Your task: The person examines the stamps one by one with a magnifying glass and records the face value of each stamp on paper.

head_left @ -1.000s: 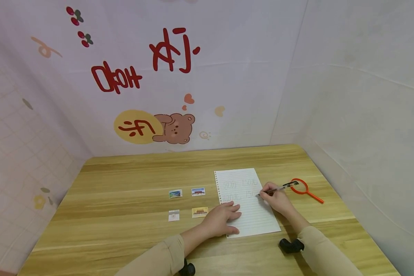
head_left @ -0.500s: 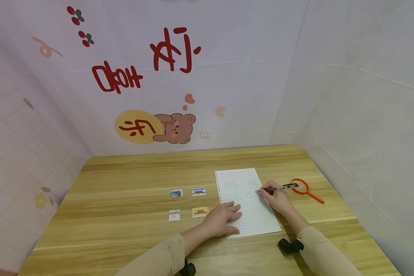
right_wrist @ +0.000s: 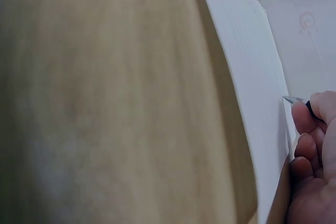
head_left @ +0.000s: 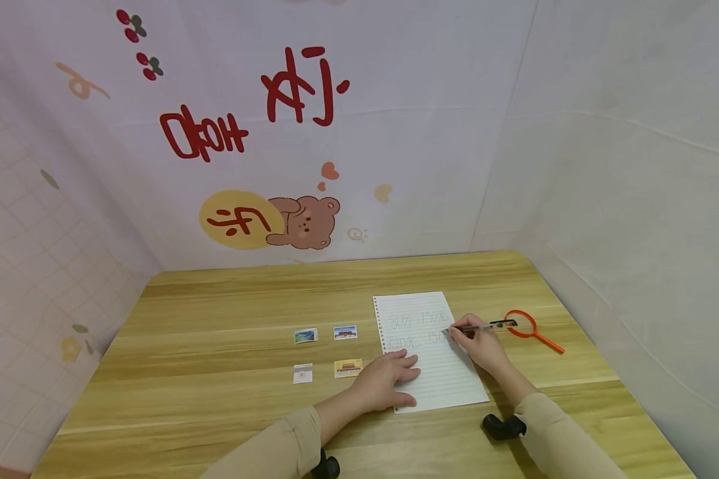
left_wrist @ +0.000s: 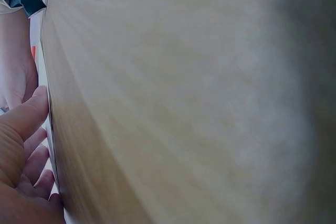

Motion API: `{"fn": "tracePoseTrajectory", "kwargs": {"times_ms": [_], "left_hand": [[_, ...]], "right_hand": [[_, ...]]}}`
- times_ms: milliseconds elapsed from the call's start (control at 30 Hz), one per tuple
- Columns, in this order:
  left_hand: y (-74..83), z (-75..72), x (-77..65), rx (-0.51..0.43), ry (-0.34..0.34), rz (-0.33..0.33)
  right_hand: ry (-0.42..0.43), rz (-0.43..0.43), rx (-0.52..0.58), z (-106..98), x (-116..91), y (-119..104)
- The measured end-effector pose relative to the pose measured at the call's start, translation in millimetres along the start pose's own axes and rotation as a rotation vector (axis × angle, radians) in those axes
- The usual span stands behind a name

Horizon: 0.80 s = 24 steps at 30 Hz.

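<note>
A sheet of lined paper with punched holes along its left edge lies on the table, handwritten numbers and characters across its upper part. My right hand pinches a clear-barrelled pen near its tip, which points at the second written line. In the right wrist view the pen tip is at the paper, with the fingers curled round the barrel. My left hand rests on the paper's lower left, fingers spread and relaxed. Just left of it lies a yellow stamp picturing a building.
Three more stamps lie on the left: a green-blue one, a blue one with a building and a pale one. An orange magnifying glass lies right of the paper. A printed cloth hangs behind the table.
The pen tip has shifted slightly up and left on the second written line, and the pen lies a little flatter. My left hand, the paper and the stamps stay in place.
</note>
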<state>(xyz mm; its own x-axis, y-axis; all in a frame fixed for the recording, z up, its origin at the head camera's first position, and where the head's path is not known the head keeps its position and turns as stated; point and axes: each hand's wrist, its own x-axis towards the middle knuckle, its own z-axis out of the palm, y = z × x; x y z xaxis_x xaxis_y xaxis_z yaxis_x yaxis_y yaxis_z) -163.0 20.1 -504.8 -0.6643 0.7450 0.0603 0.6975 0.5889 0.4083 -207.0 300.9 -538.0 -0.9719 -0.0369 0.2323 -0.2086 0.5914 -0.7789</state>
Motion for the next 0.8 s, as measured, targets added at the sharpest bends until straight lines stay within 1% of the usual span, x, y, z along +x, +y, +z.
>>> {"fn": "tracePoseTrajectory", "kwargs": {"times_ms": [167,233,333,367,533,600,800], "left_hand": [[0.3,-0.1,-0.6,-0.009,0.002,-0.001],[0.4,-0.2,-0.6,-0.01,0.002,-0.005],[0.7,-0.4,-0.4,-0.009,0.003,-0.011],[0.9,-0.4,-0.4,-0.006,0.003,-0.011],[1.0,-0.4,-0.6,-0.005,-0.001,-0.015],[0.4,0.0,-0.4,-0.004,-0.001,-0.015],[-0.7,0.5,-0.1,-0.01,-0.002,-0.015]], "right_hand": [[-0.027,-0.002,0.165,-2.2,1.8,3.3],[-0.032,0.001,0.194,-3.6,1.6,3.6],[-0.036,0.004,0.176,-5.1,0.7,3.2],[-0.025,0.015,0.168,-5.2,0.4,3.2],[0.067,0.083,0.115,-5.0,-0.9,3.1],[0.089,0.102,0.095,-5.0,-1.1,3.1],[0.057,0.122,0.053,-6.0,-0.7,3.0]]}}
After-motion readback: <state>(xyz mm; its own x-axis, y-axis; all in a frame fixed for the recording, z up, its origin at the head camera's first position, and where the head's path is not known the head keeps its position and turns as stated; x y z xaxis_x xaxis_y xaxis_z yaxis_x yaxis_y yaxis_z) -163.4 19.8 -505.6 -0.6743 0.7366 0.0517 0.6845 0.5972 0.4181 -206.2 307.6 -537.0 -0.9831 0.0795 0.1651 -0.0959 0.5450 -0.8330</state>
